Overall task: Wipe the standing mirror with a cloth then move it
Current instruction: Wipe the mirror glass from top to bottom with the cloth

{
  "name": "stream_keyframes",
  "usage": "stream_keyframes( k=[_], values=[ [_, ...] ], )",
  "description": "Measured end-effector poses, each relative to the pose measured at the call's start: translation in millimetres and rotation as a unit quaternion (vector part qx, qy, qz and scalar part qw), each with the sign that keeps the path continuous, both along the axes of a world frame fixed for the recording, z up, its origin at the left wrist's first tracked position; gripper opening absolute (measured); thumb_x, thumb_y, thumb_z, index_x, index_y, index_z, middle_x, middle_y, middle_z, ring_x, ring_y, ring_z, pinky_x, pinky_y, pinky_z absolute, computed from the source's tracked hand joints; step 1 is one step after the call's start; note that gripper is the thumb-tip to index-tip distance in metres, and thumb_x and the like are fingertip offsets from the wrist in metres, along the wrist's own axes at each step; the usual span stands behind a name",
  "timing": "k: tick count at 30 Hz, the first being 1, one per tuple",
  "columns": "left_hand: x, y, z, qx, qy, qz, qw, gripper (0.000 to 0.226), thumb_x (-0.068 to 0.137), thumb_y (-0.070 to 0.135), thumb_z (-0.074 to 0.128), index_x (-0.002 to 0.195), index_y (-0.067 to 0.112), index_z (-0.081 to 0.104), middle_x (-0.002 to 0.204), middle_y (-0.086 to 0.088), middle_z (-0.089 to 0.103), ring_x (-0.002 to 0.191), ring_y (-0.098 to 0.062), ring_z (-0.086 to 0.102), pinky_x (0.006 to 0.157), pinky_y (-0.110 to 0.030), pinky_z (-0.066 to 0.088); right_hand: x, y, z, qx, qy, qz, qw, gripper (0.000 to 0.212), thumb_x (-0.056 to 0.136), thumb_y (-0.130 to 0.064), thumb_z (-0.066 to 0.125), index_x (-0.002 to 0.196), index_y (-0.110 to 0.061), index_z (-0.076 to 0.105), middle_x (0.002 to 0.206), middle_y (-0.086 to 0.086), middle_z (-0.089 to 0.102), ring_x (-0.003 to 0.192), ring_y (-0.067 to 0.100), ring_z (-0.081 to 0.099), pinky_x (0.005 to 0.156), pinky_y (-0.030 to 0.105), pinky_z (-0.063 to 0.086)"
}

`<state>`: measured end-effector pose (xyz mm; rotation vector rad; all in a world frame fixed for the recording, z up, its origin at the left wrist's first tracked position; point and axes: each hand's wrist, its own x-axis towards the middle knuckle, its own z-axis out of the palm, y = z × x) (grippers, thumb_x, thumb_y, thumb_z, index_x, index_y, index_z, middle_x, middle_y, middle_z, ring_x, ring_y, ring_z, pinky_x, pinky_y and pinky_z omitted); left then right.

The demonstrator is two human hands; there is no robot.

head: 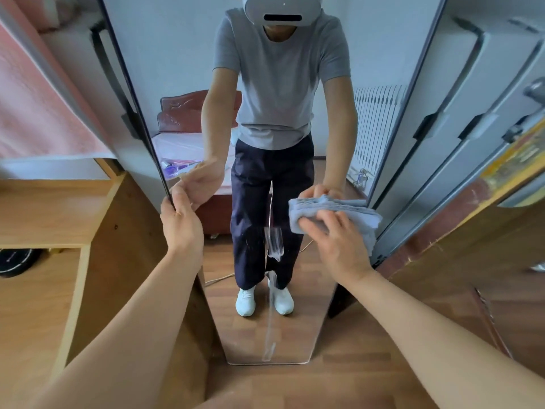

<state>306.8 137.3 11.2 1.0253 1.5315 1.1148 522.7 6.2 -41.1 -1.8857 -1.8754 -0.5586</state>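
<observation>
A tall standing mirror (pixel 330 119) with a thin dark frame stands on the wood floor straight ahead, tilted back. It reflects a person in a grey shirt and dark trousers. My left hand (pixel 180 222) grips the mirror's left edge at mid height. My right hand (pixel 339 240) presses a folded light-blue cloth (pixel 358 214) flat against the glass near the right edge. A white streak (pixel 272 243) runs down the middle of the glass below the cloth.
A wooden cabinet (pixel 112 261) with an open shelf stands close on the left, holding a dark round object (pixel 14 261). A grey wardrobe (pixel 460 128) with dark handles and a wooden unit (pixel 472 246) stand on the right. A pink curtain (pixel 35 93) hangs upper left.
</observation>
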Motion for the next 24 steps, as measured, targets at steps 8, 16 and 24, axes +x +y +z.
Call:
stream_keyframes(
  k=[8, 16, 24],
  values=[
    [0.5, -3.0, -0.7, 0.012, -0.012, 0.008, 1.0, 0.048, 0.098, 0.048, 0.025, 0.135, 0.027, 0.047, 0.13, 0.004, 0.056, 0.114, -0.012, 0.054, 0.085, -0.023, 0.036, 26.8, -25.4, -12.1, 0.073, 0.109, -0.091, 0.987, 0.055, 0.077, 0.013, 0.06, 0.119, -0.02, 0.049, 0.104, 0.006, 0.038, 0.085, 0.029, 0.051, 0.076, 0.039, 0.055],
    [-4.0, -2.5, -7.3, 0.018, -0.012, -0.002, 1.0, 0.048, 0.099, 0.048, 0.025, 0.137, 0.026, 0.044, 0.134, 0.003, 0.054, 0.119, -0.013, 0.052, 0.091, -0.024, 0.036, -16.4, -1.6, -12.1, 0.111, 0.183, -0.101, 0.972, 0.055, 0.078, 0.015, 0.055, 0.121, -0.018, 0.046, 0.108, 0.005, 0.036, 0.086, 0.028, 0.051, 0.081, 0.032, 0.049],
    [-19.2, -4.5, -21.7, 0.039, -0.021, -0.064, 0.997, 0.047, 0.098, 0.05, 0.022, 0.135, 0.033, 0.046, 0.133, 0.008, 0.053, 0.12, -0.011, 0.049, 0.094, -0.026, 0.032, -87.5, 49.7, -15.4, 0.141, 0.151, -0.022, 0.978, 0.039, 0.086, 0.0, 0.043, 0.116, -0.014, 0.064, 0.101, 0.01, 0.055, 0.09, 0.027, 0.049, 0.08, 0.04, 0.05]
  ],
)
